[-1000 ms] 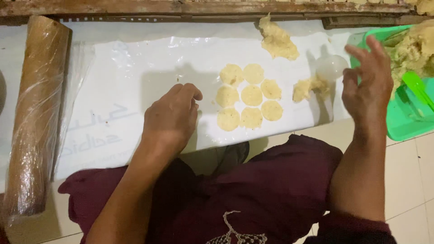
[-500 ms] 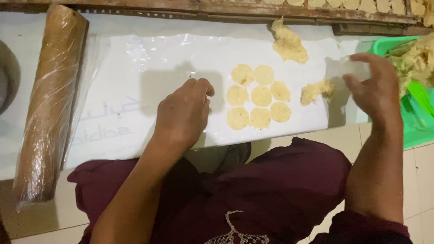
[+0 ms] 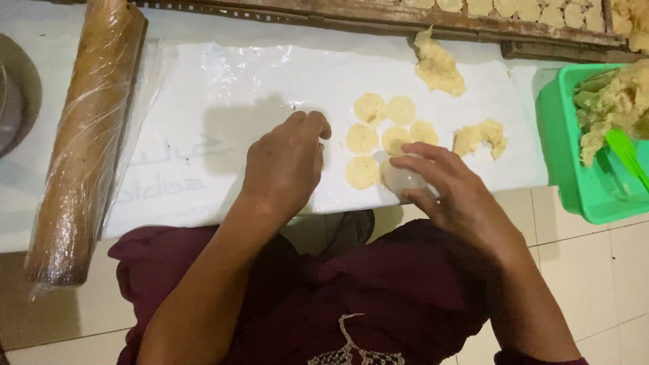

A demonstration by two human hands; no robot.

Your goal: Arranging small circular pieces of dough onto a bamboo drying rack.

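Several flat pale-yellow dough discs [image 3: 378, 128] lie in a cluster on a clear plastic sheet [image 3: 223, 88] spread over a white board. My right hand [image 3: 453, 196] is shut on a small clear cup [image 3: 400, 179], holding it upside down over the lower right disc of the cluster. My left hand [image 3: 287, 162] rests with curled fingers on the sheet, just left of the discs, and holds nothing. Two lumps of unshaped dough, one at the far edge [image 3: 438, 66] and a smaller one [image 3: 481, 136], lie right of the discs.
A plastic-wrapped wooden rolling pin [image 3: 84, 142] lies along the left side. A green tub [image 3: 574, 169] of dough with a green scraper [image 3: 625, 152] stands at the right. A wooden tray [image 3: 473, 20] with more discs runs along the back. Tiled floor lies below.
My right hand has swung in from the green tub to the discs, bringing the clear cup down over the lower right disc. My left hand has stayed beside the cluster.
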